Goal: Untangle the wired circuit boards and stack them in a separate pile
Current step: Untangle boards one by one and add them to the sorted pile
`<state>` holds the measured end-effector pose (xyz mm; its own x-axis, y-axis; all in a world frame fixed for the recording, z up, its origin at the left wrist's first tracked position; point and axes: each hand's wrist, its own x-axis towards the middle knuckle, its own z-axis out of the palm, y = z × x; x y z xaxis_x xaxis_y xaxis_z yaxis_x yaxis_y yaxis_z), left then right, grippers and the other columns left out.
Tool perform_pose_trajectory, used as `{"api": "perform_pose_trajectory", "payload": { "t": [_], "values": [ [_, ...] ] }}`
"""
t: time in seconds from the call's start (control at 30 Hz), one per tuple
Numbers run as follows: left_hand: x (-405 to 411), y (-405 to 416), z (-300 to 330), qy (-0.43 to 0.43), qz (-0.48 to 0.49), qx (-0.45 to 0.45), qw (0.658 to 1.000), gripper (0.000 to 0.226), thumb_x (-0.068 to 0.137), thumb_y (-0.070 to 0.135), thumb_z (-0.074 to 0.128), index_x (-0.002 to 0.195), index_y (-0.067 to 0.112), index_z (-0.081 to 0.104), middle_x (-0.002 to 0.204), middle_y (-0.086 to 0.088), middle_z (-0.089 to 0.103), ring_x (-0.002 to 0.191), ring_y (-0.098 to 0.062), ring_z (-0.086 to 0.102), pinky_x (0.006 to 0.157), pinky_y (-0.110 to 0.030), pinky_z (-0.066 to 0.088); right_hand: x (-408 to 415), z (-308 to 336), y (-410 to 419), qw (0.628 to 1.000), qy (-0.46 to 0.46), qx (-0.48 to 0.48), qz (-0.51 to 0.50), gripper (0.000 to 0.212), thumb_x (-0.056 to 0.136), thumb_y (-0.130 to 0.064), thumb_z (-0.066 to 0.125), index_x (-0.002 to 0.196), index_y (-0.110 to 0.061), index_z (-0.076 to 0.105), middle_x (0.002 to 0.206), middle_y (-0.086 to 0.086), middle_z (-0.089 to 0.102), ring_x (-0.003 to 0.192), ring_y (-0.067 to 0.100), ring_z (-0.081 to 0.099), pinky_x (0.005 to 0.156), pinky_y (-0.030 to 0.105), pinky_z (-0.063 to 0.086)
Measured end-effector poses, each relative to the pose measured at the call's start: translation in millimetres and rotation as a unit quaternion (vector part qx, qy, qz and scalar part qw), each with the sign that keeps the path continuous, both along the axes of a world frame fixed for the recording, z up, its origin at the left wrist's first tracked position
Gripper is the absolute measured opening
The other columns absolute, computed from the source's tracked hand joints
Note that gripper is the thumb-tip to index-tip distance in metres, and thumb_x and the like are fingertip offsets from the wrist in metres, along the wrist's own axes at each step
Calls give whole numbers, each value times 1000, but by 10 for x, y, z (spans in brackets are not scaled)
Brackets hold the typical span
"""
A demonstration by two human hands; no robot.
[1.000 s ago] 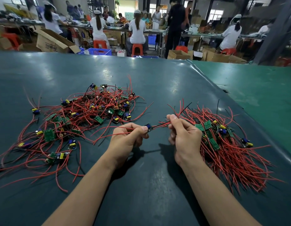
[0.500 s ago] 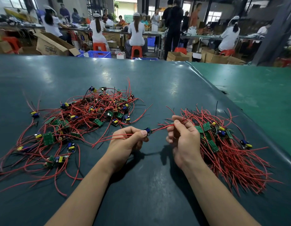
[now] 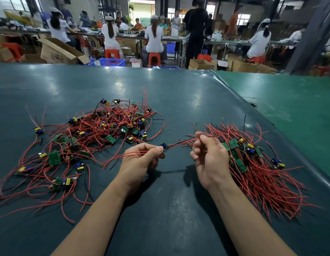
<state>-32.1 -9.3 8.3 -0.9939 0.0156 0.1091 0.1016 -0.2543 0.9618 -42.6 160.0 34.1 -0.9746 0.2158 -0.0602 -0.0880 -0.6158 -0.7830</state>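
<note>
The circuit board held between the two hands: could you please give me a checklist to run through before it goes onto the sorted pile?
1. Left hand pinches the held circuit board: ok.
2. Right hand grips its red wires: ok.
3. Board lifted clear of the tangled pile: ok.
4. Trailing wires free of that pile: cannot tell.
5. Sorted pile lies beside the right hand: ok.
6. Sorted wires lie roughly parallel: ok.

sat at far benches on orange stools [image 3: 154,58]: workers in white [image 3: 154,36]. lay open on the floor at left: cardboard box [image 3: 59,52], just beside blue crate [image 3: 111,62].
</note>
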Motion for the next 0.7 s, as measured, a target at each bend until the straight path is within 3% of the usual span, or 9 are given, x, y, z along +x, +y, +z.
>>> {"api": "perform_pose_trajectory", "payload": {
  "t": [0.13, 0.3, 0.43, 0.5, 0.57, 0.7],
  "values": [
    [-8, -8, 11, -7, 15, 16, 1000, 15, 76, 21, 74, 62, 17, 70, 69, -9, 66, 52, -12, 45, 50, -19, 38, 12, -12, -16, 998, -15, -52, 19, 20, 97, 0, 47, 87, -7, 62, 57, 2, 57, 44, 8, 48, 39, 18, 37],
    [-45, -14, 4, -28, 62, 41, 997, 29, 85, 11, 67, 58, 18, 68, 67, -9, 59, 50, -11, 41, 47, -21, 32, 20, -54, -4, 985, 27, 165, -37, 12, 96, -5, 58, 86, -9, 61, 58, 3, 60, 43, 10, 47, 38, 21, 40],
    [-55, 8, 6, -32, 73, 49, 996, 23, 87, 8, 65, 65, 12, 64, 64, -6, 63, 48, -10, 40, 45, -20, 30, 5, -46, 37, 982, 12, 181, -50, 14, 96, -7, 59, 83, -7, 64, 55, -2, 58, 44, 7, 47, 39, 19, 42],
    [-49, 13, 3, -27, 69, 45, 996, 21, 87, 8, 65, 66, 11, 64, 65, -7, 64, 49, -11, 41, 47, -20, 31, -2, -21, 37, 991, 5, 126, -35, 18, 98, -5, 55, 83, -6, 65, 55, -2, 59, 45, 6, 50, 42, 19, 44],
    [-49, 7, 1, -28, 66, 45, 996, 21, 87, 8, 65, 66, 12, 65, 66, -8, 64, 49, -12, 42, 48, -20, 33, -6, 6, 31, 1000, -10, -2, 14, 21, 99, -5, 50, 85, -4, 64, 58, 0, 59, 48, 7, 53, 45, 18, 45],
    [-51, 14, 9, -30, 56, 48, 997, 21, 87, 6, 64, 67, 11, 65, 67, -7, 66, 51, -12, 44, 48, -18, 38, 32, 43, 52, 971, -32, -206, 114, 15, 89, -7, 50, 81, -3, 63, 64, 5, 53, 54, 11, 48, 47, 18, 45]
  ]
}}
